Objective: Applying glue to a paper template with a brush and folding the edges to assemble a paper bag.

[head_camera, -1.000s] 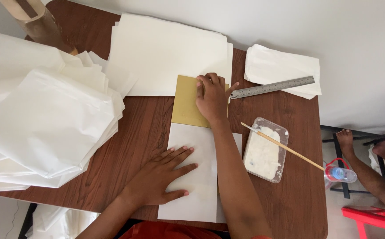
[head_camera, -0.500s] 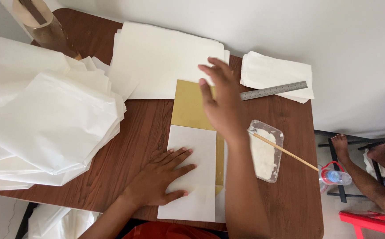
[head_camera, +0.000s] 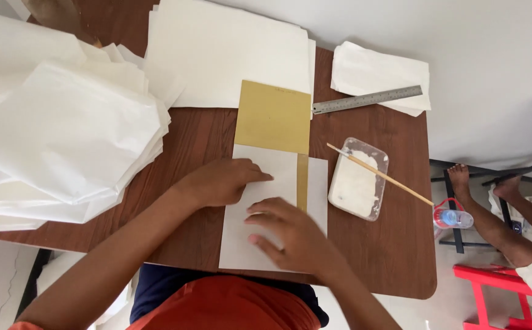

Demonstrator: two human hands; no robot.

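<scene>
A white folded paper sheet (head_camera: 278, 172) lies on the brown wooden table (head_camera: 394, 256) over a yellow-brown card (head_camera: 273, 116), whose top half and a thin strip on the right show. My left hand (head_camera: 223, 181) rests flat on the sheet's left part, fingers spread toward the middle. My right hand (head_camera: 290, 235) presses palm-down on the sheet's lower right, fingers pointing left. Neither hand holds anything.
A clear tray of white paste (head_camera: 357, 179) with a thin wooden stick (head_camera: 382, 175) across it sits right of the sheet. A metal ruler (head_camera: 366, 99) lies on small white sheets (head_camera: 379, 76). Large white paper stacks (head_camera: 64, 122) fill the left and back (head_camera: 229, 49). Another person's feet (head_camera: 461, 180) and a bottle (head_camera: 455, 215) are on the floor at right.
My right hand left the top of the yellow-brown card, swung through the air and came down flat on the lower part of the white sheet. My left hand shifted slightly up the sheet.
</scene>
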